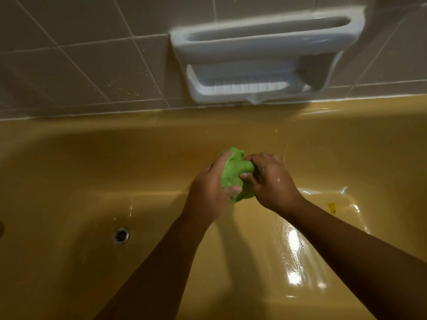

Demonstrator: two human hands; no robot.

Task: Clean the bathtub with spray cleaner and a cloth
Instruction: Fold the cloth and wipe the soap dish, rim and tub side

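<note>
- Bathtub: glossy mustard-yellow enamel, smooth and curved, filling the lower two thirds of the frame; its wet floor at lower right throws back bright streaks of light.
- Cloth: bright green, soft and crumpled into a lumpy wad, at the centre of the frame above the tub's basin.
- Left hand: fingers and thumb curled round the cloth's left side, gripping it.
- Right hand: fingers bent and pinching the cloth's right part; droplets sit on its back.
- Drain: round, ringed in shiny metal, in the tub floor at lower left.
- Soap dish: white glazed ceramic with a rounded grab bar over a ribbed tray, set into the wall at upper right.
- Wall tiles: beige, square, pale grout lines, speckled with droplets.
- Small yellow speck: at right on the tub floor, too small to identify.
</note>
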